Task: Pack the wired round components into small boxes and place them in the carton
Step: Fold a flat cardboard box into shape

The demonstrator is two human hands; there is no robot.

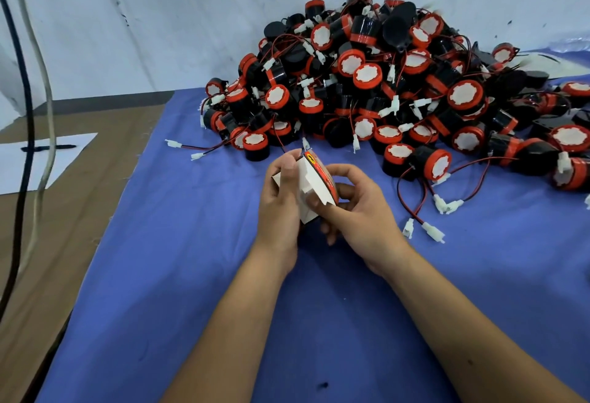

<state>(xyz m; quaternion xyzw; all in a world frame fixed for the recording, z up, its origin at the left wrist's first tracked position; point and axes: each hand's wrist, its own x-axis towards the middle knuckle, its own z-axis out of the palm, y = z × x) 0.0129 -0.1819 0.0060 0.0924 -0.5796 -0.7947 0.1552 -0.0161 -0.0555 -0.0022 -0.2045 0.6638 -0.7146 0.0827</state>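
Observation:
A big heap of round black components with red rims (pixel 396 83), white faces and red-black wires lies on the blue cloth (pixel 178 259) at the back right. Over the cloth's middle both hands hold one small box (pixel 311 185), white inside with a red printed face, its flaps standing open. My left hand (pixel 281 201) grips its left side with the thumb on top. My right hand (pixel 357 211) grips the right side from below. A white connector (pixel 305 144) and wire stick out of the box's top. No carton is in view.
Loose white connectors on wires (pixel 427 227) trail onto the cloth right of my hands. A brown board (pixel 79 211) lies to the left with a white sheet (pixel 35 163) and a black pen (pixel 48 148). Two cables (pixel 28 115) hang at the left. A white wall stands behind.

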